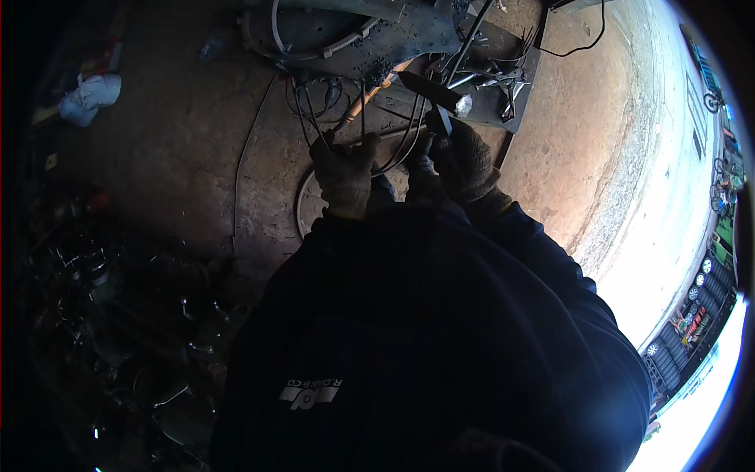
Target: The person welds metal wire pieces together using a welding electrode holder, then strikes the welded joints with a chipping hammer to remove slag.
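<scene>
My left hand (346,169), in a dark work glove, has its fingers curled at a thin dark metal rod (309,110) that hangs below the metal workpiece. The exact grip is in shadow. My gloved right hand (464,161) is closed around the pale handle of a hammer (429,89). Its long dark head tapers to the left, and the right end is bright. Just behind the hammer head lies an orange-handled tool (362,102). Above both hands stands the dark metal workpiece (377,46) with a curved rim, its surface strewn with dark bits.
Thin rods and loose metal pieces (491,79) lie on the bench top at the upper right. A round hoop (301,208) shows below my left hand. A cable (241,169) runs along the brown floor. Dark machinery parts (141,338) crowd the lower left, and a pale cloth (90,100) lies far left.
</scene>
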The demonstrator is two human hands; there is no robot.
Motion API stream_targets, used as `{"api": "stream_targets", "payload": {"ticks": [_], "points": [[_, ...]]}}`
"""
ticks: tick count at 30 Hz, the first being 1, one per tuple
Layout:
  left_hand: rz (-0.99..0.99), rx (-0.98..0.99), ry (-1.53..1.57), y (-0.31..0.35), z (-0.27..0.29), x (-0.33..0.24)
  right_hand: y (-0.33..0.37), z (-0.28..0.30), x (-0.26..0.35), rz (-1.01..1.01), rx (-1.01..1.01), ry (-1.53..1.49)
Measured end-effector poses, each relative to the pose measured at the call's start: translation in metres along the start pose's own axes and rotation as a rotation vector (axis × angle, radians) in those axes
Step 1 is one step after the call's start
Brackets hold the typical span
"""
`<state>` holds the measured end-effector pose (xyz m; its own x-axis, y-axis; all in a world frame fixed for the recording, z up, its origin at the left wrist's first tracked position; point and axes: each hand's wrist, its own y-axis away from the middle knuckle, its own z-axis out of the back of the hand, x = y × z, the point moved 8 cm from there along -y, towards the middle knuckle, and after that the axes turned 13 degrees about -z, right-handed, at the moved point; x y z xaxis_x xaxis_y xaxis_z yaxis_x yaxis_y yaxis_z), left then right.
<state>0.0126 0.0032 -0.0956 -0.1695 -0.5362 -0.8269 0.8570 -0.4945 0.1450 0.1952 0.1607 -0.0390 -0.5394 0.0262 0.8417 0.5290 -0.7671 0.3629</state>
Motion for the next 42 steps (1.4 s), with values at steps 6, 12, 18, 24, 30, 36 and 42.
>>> {"api": "stream_targets", "payload": {"ticks": [6,12,18,24,30,36,42], "points": [[-0.045,0.104,-0.064,0.022,0.018,0.005,0.002,0.004,-0.014,0.098,-0.03,0.108],[-0.308,0.042,0.018,0.031,0.038,0.008,0.009,0.009,0.006,0.039,-0.056,0.112],[-0.205,0.046,0.041,0.007,0.014,-0.029,0.005,0.011,0.006,0.085,-0.086,-0.061],[0.022,0.116,0.152,0.0,-0.022,0.0,-0.005,-0.01,-0.003,-0.113,-0.023,0.026],[0.077,0.145,0.161,0.001,-0.029,-0.004,0.0,-0.02,0.015,0.038,-0.032,-0.087],[0.11,0.171,0.092,0.005,-0.026,-0.008,-0.016,-0.028,0.005,-0.04,-0.035,-0.039],[0.169,0.204,-0.021,0.009,-0.018,-0.023,-0.012,-0.017,0.033,0.08,-0.13,0.188]]}}
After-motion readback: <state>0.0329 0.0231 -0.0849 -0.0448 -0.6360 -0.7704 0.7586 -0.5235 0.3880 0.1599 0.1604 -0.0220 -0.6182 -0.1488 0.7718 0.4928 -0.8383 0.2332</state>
